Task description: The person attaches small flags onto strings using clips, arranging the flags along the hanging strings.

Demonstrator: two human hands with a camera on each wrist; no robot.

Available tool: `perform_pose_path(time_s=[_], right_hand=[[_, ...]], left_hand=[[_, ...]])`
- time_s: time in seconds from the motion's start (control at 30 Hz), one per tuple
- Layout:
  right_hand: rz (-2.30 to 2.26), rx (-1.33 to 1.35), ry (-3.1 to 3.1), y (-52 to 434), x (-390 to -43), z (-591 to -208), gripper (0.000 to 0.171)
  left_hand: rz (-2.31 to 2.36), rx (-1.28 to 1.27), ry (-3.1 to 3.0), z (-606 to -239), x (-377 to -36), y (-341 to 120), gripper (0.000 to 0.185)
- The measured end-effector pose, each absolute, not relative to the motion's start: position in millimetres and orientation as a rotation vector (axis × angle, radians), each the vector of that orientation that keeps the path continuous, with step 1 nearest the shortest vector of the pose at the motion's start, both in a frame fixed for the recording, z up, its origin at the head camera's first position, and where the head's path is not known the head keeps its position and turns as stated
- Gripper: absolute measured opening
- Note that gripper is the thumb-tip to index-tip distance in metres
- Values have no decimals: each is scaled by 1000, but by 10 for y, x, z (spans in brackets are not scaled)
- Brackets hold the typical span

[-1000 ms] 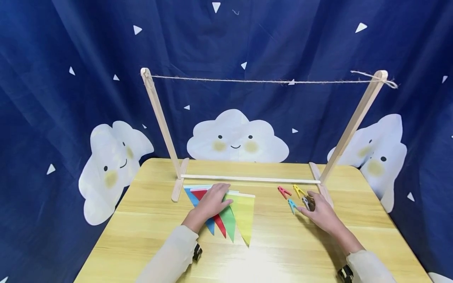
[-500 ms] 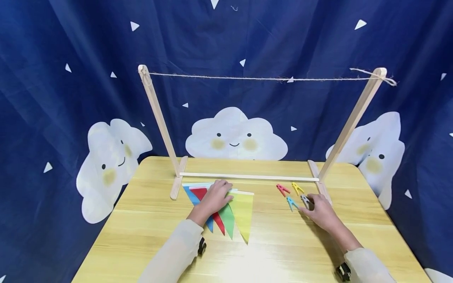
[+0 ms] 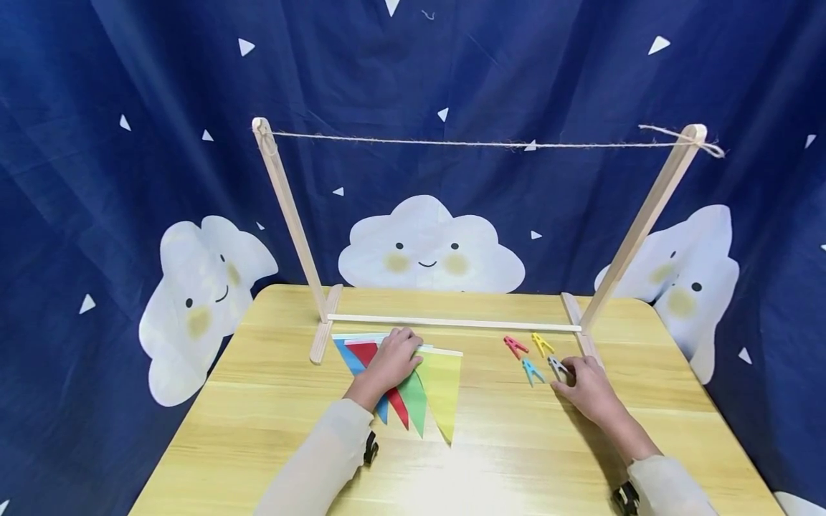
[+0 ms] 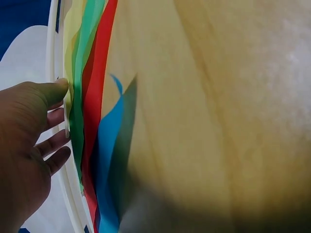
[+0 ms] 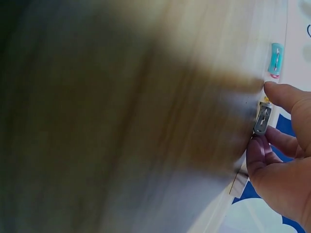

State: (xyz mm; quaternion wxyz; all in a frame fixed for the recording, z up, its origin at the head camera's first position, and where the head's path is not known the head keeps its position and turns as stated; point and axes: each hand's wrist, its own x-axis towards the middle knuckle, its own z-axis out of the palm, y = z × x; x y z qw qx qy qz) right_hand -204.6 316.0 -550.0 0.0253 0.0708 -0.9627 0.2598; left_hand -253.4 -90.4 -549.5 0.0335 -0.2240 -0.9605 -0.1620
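Observation:
My left hand lies flat on a fanned stack of pennant flags: blue, red, green and yellow. In the left wrist view its thumb and fingers touch the flags' white top edge. My right hand reaches a grey clip on the table. The right wrist view shows the thumb and a finger pinching the grey clip by its ends. A red clip, a yellow clip and a teal clip lie just left of it.
A wooden stand straddles the back of the yellow table: two slanted posts, a low crossbar and a twine line strung between the tops. A blue curtain with white clouds hangs behind.
My right hand's fingers have drawn in around the grey clip. The left hand has stayed on the flags. The head view has shifted slightly.

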Motion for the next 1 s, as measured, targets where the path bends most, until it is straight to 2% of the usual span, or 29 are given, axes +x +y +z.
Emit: perform_pose_path(time_s=[0.53, 1.0], right_hand=[[788, 198, -2982, 3179, -2064, -5495, 39], [794, 171, -3000, 3176, -2071, -5480, 34]], left_hand=[[-490, -677, -2983, -5486, -2554, -879, 32], [-591, -673, -2967, -5491, -2579, -882, 23]])
